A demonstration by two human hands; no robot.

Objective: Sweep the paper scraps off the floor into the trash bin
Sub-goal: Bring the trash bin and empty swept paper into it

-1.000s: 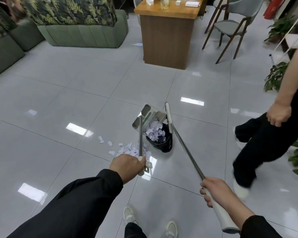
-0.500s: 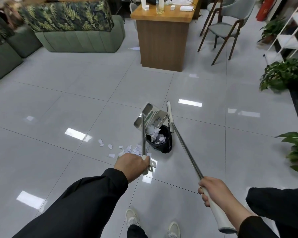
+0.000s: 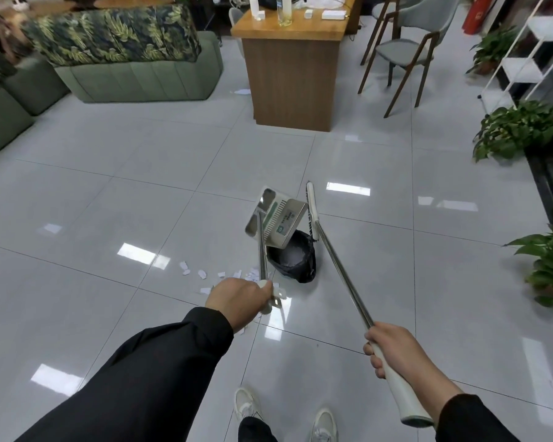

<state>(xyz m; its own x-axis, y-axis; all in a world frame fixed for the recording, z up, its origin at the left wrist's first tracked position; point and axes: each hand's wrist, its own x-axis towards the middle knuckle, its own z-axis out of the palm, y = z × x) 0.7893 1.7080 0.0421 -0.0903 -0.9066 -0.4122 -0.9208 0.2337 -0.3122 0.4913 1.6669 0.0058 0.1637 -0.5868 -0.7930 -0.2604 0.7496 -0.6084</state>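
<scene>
My left hand [image 3: 237, 298] grips the white end of the long-handled metal dustpan [image 3: 276, 216], whose pan is tipped over the black-bagged trash bin [image 3: 296, 261]. White paper lies inside the bin. My right hand [image 3: 393, 355] holds the white grip of the broom [image 3: 312, 207], its head raised beside the bin's right rim. Several white paper scraps [image 3: 201, 275] lie on the grey tile floor just left of the bin, partly hidden by my left hand.
A wooden desk [image 3: 288, 74] stands beyond the bin, a green sofa [image 3: 134, 74] at the back left, and a chair [image 3: 403, 52] at the back right. Potted plants [image 3: 521, 129] and a white shelf [image 3: 521, 62] line the right side. My shoes [image 3: 323, 425] are below.
The paper that sat in the pan has slid into the bin as the pan tipped further. A person who crossed at the right has left the view. The camera has tilted up slightly.
</scene>
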